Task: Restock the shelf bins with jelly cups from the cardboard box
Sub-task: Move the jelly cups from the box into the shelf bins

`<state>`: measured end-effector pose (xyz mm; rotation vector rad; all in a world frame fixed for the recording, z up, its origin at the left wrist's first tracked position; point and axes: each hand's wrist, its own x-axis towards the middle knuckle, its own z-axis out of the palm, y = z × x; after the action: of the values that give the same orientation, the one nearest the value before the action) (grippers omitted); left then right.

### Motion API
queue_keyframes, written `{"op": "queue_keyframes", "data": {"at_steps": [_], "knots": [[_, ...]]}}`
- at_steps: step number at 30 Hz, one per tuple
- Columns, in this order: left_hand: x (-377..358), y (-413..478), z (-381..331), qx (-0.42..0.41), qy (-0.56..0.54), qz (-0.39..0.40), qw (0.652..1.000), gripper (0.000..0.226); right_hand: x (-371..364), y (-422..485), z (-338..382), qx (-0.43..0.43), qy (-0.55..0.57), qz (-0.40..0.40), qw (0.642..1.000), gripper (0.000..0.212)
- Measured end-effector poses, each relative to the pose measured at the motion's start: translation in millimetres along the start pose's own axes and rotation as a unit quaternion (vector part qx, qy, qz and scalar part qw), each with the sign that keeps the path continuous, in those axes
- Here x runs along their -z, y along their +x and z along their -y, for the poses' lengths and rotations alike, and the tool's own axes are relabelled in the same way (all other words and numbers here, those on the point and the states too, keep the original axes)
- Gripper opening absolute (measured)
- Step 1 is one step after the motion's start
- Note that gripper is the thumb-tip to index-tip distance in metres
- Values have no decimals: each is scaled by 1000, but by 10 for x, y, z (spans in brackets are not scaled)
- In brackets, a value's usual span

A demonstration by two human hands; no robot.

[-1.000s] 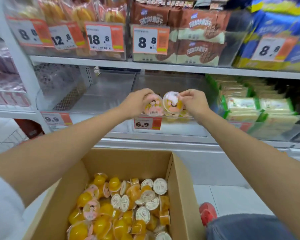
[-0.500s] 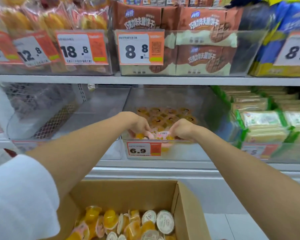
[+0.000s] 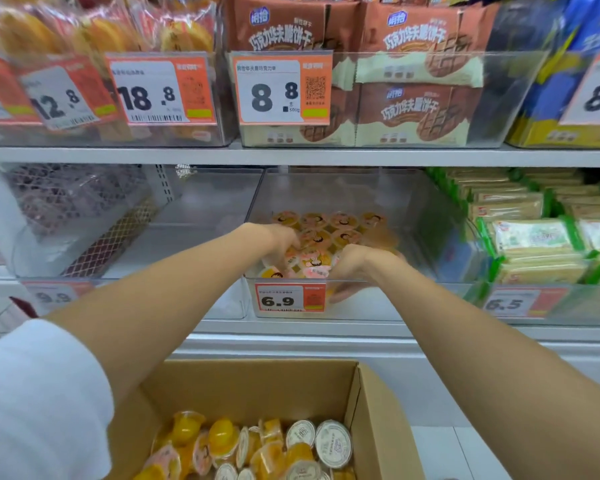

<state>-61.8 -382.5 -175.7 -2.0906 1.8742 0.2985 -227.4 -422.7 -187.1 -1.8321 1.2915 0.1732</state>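
Now that left hand (image 3: 283, 242) and right hand (image 3: 352, 265) have dropped into the clear plastic bin (image 3: 378, 308) of round orange jelly cups (image 3: 329, 223), placement looks near, the fingers' grip too blurred to tell.

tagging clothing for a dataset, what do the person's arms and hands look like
No gloves, watch or rings show on the left hand or right hand. A white sleeve covers the left upper arm; the right arm is bare as far as the frame shows.
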Motion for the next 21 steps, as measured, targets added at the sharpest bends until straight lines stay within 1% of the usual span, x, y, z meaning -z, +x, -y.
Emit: {"op": "queue_keyframes", "data": {"at_steps": [3,6,10,12,14,15,17,19,21], "knots": [[19,-9,-12,1,12,11,1000,75,-2,-11,-10,-3,8,5,1000,33],[15,-5,-9,-1,8,9,1000,71,-18,-20,-27,3,6,-21,1000,23],[25,-47,-19,-3,-11,6,1000,68,-36,-16,-29,9,7,-37,999,21],[13,-90,-29,-9,-32,-14,999,59,-30,-30,-48,18,5,-59,998,23],[-7,-136,-50,-19,-73,-56,996,45,-25,-14,-74,33,-8,-108,994,28],[-15,-169,-61,-20,-100,-81,991,37,-26,2,-86,50,-26,-146,988,29],[-17,-279,-108,-12,-156,-130,979,20,-44,-12,-89,97,-52,-241,964,20],[-19,-444,-160,4,-211,-176,962,8,-102,-138,-88,163,-31,-322,932,7],[-61,-653,-214,19,-272,-217,937,18,-233,-335,-89,228,-15,-369,901,8]]}}
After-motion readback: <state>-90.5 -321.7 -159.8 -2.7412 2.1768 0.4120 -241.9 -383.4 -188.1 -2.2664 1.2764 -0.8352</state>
